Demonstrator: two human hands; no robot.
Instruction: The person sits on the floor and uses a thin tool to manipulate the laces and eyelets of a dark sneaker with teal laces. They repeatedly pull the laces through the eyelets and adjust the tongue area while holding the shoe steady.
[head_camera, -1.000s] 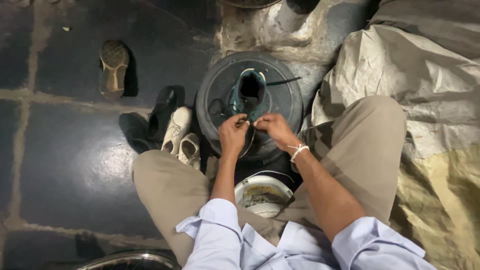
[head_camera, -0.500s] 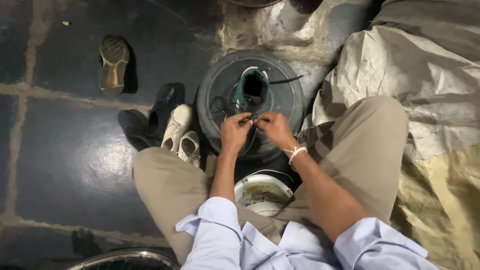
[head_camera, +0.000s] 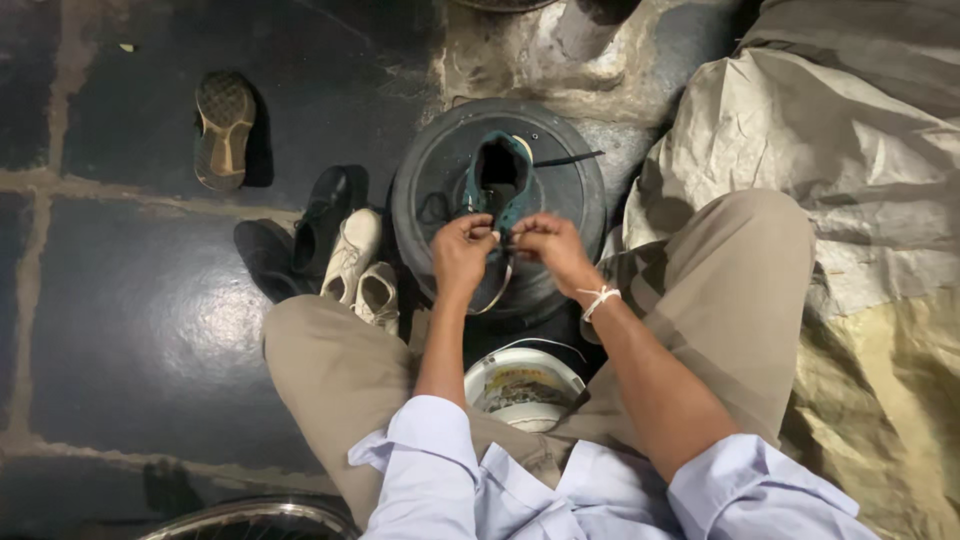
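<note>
A dark teal shoe stands on a round black disc in front of me, its opening facing up. My left hand and my right hand meet over the near end of the shoe, fingers pinched on its lace. A white string bracelet circles my right wrist. I sit cross-legged in tan trousers, with a white bowl between my legs below my forearms.
A pair of cream shoes and a black shoe lie left of the disc. A single shoe, sole up, rests farther left on the dark stone floor. Crumpled tarpaulin covers the right. A wheel rim shows at the bottom.
Both hands have stayed over the shoe, shifting slightly with small finger movements on the lace. Nothing else has moved.
</note>
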